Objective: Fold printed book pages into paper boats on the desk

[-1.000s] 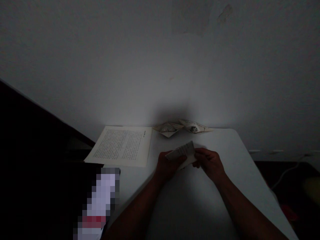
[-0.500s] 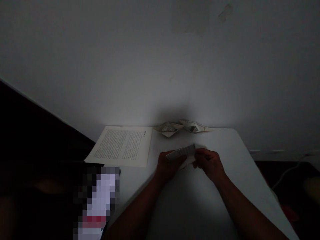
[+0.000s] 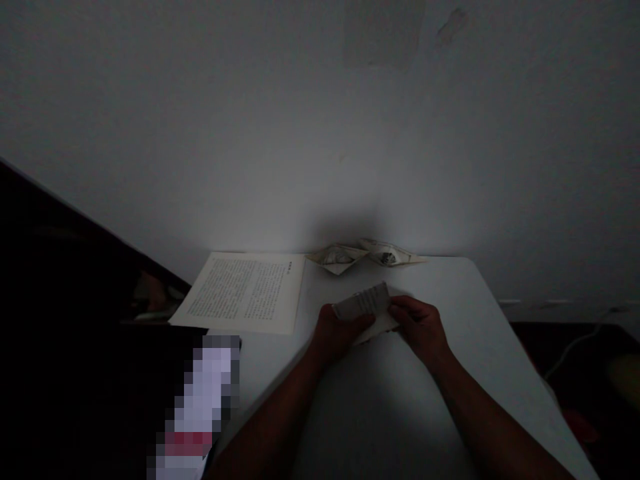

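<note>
Holding folded paper (image 3: 373,304) near two hollow paper boats (image 3: 337,259).

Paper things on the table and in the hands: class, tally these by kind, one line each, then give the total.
Boats: 2
Printed page: 1 showing; any beneath cannot be told
Folded paper, in left hand and right hand: 1
Total: 4 visible

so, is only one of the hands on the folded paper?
No, the left hand grips the folded paper with its thumb across it, and the right hand pinches its right edge.
</note>
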### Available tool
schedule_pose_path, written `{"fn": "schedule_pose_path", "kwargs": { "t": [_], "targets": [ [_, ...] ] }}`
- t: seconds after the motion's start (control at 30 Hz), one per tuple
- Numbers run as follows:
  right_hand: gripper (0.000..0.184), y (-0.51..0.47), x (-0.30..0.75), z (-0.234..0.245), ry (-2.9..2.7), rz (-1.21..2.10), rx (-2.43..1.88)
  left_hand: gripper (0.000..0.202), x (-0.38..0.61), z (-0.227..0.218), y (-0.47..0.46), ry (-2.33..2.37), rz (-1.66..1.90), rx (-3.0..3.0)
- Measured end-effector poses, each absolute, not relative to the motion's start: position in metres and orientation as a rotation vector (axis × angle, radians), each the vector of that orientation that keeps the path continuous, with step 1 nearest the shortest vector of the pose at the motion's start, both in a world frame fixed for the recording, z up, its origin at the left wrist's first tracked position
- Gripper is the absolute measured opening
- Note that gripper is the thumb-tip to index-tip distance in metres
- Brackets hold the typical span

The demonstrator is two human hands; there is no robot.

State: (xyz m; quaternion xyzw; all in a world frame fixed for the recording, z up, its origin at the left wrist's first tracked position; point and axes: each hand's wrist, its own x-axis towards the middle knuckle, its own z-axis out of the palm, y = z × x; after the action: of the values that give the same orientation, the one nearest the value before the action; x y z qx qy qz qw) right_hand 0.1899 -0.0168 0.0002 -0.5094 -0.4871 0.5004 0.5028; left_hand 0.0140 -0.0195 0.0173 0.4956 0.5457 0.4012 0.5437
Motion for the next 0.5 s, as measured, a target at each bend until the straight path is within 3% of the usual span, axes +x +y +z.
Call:
{"fn": "schedule_pose_path", "kwargs": {
  "t": [0.5],
  "targets": [
    [0.022, -0.0179, 0.1885, 0.0053, -1.213, 1.051, -1.298, 0.041, 0.0127, 0.0126, -0.0196, 1.248, 0.868, 1.207]
  ]
}}
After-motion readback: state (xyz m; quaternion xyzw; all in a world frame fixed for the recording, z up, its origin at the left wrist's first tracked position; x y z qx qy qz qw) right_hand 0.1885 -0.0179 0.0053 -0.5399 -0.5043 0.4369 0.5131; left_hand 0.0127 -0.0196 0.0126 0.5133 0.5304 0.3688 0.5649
